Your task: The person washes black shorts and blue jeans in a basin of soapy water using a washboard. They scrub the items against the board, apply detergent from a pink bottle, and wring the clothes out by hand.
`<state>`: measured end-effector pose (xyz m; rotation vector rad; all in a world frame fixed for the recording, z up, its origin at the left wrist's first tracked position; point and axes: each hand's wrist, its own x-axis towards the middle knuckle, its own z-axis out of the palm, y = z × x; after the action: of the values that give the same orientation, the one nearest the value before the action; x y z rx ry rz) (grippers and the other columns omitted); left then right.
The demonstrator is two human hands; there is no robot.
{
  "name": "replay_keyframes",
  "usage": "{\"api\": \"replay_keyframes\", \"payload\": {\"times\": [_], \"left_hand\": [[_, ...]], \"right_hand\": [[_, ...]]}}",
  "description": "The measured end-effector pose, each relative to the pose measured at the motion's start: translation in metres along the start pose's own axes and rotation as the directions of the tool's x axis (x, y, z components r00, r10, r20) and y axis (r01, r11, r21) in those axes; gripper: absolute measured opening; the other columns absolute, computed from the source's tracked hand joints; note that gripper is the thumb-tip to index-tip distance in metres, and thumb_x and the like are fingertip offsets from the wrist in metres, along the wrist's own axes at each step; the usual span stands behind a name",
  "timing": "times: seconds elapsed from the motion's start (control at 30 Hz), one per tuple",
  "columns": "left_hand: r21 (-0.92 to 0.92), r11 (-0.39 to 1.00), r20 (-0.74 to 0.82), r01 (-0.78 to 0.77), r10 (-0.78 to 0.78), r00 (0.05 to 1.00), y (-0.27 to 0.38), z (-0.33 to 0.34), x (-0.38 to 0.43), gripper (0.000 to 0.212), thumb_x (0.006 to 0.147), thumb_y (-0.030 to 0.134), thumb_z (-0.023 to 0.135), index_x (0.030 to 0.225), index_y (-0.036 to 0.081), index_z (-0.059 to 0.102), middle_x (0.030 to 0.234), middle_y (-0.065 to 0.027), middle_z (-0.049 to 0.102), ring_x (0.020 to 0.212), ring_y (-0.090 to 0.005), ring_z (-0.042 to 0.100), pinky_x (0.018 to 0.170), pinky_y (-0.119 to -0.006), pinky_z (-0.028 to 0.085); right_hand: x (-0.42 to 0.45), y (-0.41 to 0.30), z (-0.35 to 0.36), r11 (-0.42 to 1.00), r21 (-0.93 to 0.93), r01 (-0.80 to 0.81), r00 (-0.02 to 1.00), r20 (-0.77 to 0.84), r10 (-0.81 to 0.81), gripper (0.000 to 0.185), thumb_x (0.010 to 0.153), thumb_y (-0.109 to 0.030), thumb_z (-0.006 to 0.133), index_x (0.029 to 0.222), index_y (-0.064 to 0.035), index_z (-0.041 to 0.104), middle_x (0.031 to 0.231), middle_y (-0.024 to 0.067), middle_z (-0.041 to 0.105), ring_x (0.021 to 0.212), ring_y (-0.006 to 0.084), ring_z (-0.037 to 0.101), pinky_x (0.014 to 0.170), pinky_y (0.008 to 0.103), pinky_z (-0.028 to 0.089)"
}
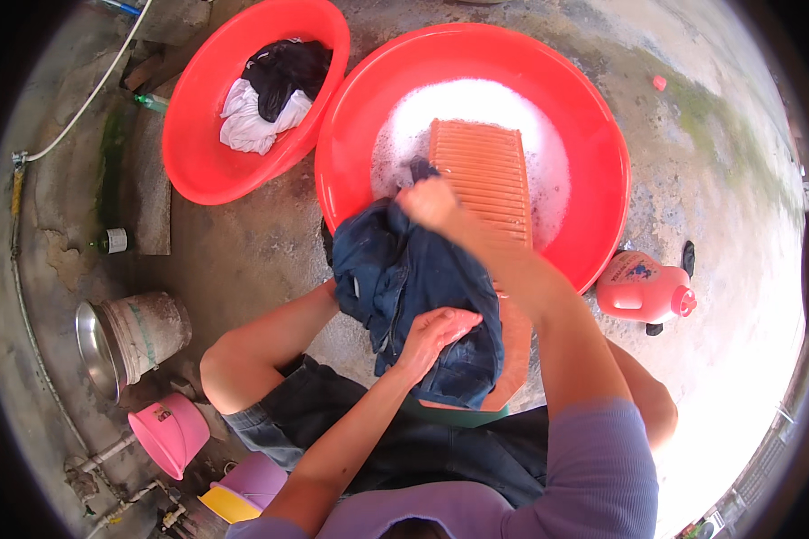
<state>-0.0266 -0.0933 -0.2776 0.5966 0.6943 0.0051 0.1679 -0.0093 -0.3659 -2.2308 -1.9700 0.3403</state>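
Observation:
A dark blue garment (411, 283), apparently denim, is draped over the lower part of an orange ridged washboard (489, 182). The washboard slants out of a large red plastic basin (580, 87), its upper end among white soap suds (472, 101). My right hand (431, 202), blurred, is closed on the far part of the garment beside the ridges. Nearer my lap, my left hand (438, 337) rests on the cloth, fingers extended and wet, with nothing seen gripped in it.
A second red basin (195, 148) holds black cloth (286, 67) and white cloth (249, 128). A pink detergent jug (640, 286) lies right. At left are a green bottle (111, 241), a dirty bucket (152, 330) with a metal basin (94, 350), a pink bucket (168, 431) and a hose (94, 101).

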Motion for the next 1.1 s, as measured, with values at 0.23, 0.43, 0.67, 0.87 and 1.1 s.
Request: {"api": "replay_keyframes", "payload": {"times": [0.23,0.43,0.67,0.87,1.1], "left_hand": [[-0.091,0.994,-0.037,0.054,-0.058,0.998,0.003,-0.006,0.01,0.032,0.092,0.019,0.044,0.109,-0.006,0.056,0.103,-0.0154,0.061,0.093,-0.0235,0.061,0.086,-0.033,0.048],[0.064,0.974,0.133,0.216,-0.223,0.966,-0.008,0.011,0.005,0.036,0.093,0.024,0.043,0.11,-0.005,0.056,0.111,-0.0156,0.059,0.107,-0.0225,0.056,0.095,-0.034,0.041],[0.148,0.983,0.086,0.104,-0.118,0.989,-0.045,0.046,0.016,0.038,0.092,0.027,0.044,0.104,-0.006,0.059,0.103,-0.016,0.062,0.102,-0.0234,0.059,0.089,-0.031,0.045],[-0.134,0.987,-0.127,0.087,-0.104,0.986,0.008,0.013,-0.033,0.034,0.092,0.023,0.043,0.095,-0.006,0.06,0.098,-0.0184,0.063,0.095,-0.0255,0.062,0.086,-0.034,0.048],[0.251,0.917,-0.586,-0.31,0.399,0.706,0.065,-0.08,-0.029,0.016,0.086,0.007,0.049,0.093,-0.001,0.061,0.093,-0.0101,0.064,0.088,-0.0161,0.061,0.083,-0.027,0.046]], "right_hand": [[-0.111,0.091,-0.002,0.95,-0.161,-0.268,0.958,-0.151,0.244,0.013,0.08,-0.017,0.05,0.074,-0.0101,0.058,0.062,0.0133,0.061,0.058,0.029,0.063,0.049,0.0382,0.051],[-0.183,0.044,-0.073,0.943,-0.195,-0.268,0.959,0.037,0.28,0.021,0.079,-0.027,0.055,0.068,-0.0094,0.058,0.059,0.0129,0.059,0.053,0.0289,0.061,0.046,0.0413,0.049],[-0.104,0.087,-0.098,0.883,-0.045,-0.468,0.872,-0.186,0.453,0.036,0.078,-0.026,0.064,0.108,-0.0102,0.054,0.113,0.0164,0.051,0.101,0.0338,0.052,0.083,0.0375,0.046],[0.0,-0.033,-0.034,0.937,0.247,-0.248,0.959,0.198,0.202,0.035,0.076,-0.028,0.062,0.105,-0.0072,0.06,0.112,0.0114,0.056,0.114,0.0292,0.046,0.091,0.0394,0.043],[0.033,-0.038,0.015,0.972,0.141,-0.188,0.932,0.339,0.132,0.032,0.074,-0.018,0.061,0.106,-0.0186,0.063,0.115,0.0049,0.055,0.122,0.0253,0.037,0.094,0.0411,0.041]]}}
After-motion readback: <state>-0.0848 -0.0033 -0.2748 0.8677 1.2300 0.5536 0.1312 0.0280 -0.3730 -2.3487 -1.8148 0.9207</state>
